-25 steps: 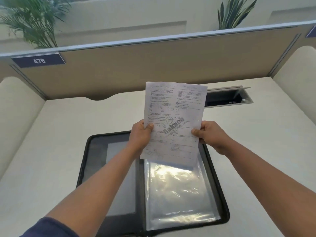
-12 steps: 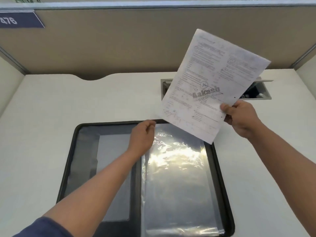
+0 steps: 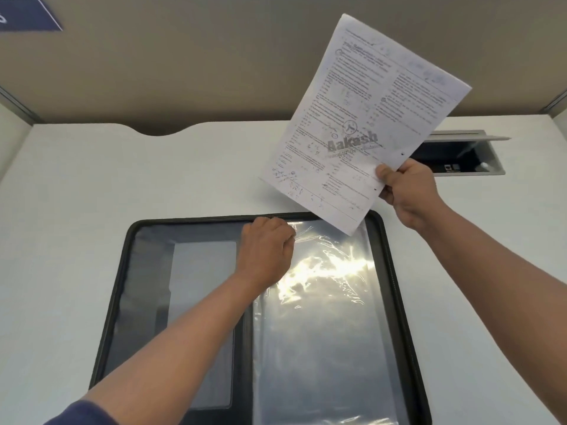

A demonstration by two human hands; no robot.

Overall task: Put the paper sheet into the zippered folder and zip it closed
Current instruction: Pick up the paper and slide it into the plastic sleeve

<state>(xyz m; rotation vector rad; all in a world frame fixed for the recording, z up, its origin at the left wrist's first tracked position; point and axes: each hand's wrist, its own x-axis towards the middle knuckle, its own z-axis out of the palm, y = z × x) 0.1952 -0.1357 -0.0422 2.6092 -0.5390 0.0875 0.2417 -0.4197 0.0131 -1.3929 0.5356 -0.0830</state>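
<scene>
The black zippered folder [image 3: 129, 271] lies open flat on the white desk. Its right half holds shiny clear plastic sleeves [image 3: 331, 317]. My left hand [image 3: 265, 250] rests at the top of the folder near the spine, its fingers pinched on the upper edge of the clear sleeve. My right hand [image 3: 408, 191] holds the printed paper sheet [image 3: 362, 118] by its lower right edge. The sheet is tilted and raised above the folder's top right corner.
A beige partition [image 3: 214, 62] closes the back of the desk, with a blue number plate [image 3: 27, 13] at top left. A cable box with a raised lid [image 3: 460, 154] sits in the desk behind my right hand. White desk surface [image 3: 61, 210] lies on both sides.
My left hand let go of the sheet and went down to the top of the clear sleeve. My right hand carried the sheet up and to the right, tilted.
</scene>
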